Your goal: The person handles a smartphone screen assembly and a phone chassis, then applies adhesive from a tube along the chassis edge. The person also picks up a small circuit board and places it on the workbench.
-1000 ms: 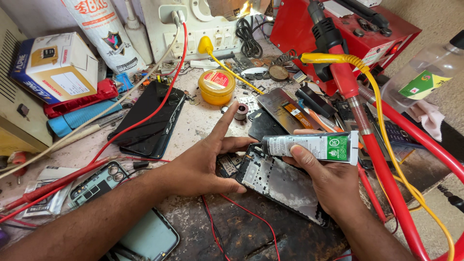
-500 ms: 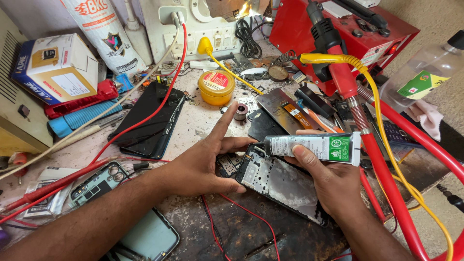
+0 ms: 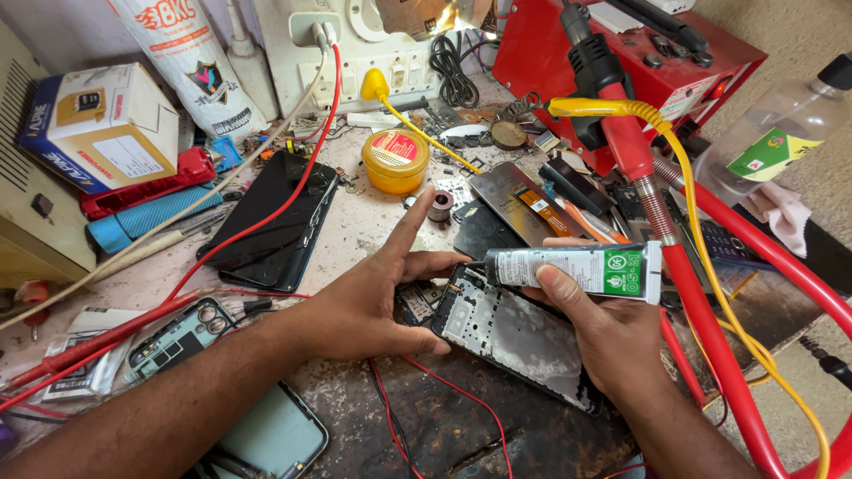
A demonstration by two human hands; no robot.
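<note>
right hand (image 3: 612, 333): grip closed on white glue tube (image 3: 577, 269), held level, nozzle at top edge of opened phone frame (image 3: 519, 333) | left hand (image 3: 373, 297): grip wide, forefinger out, thumb and palm bracing frame's left end | frame flat on counter (image 3: 373, 222) | nearby: black phone (image 3: 271, 222), yellow tin (image 3: 395, 160), red wires (image 3: 435, 395)

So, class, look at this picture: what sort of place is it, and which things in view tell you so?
Most likely a phone repair bench. An opened phone frame lies under the hands, the right hand holds a glue tube over it, and a black phone and red test leads lie among the clutter.
</note>
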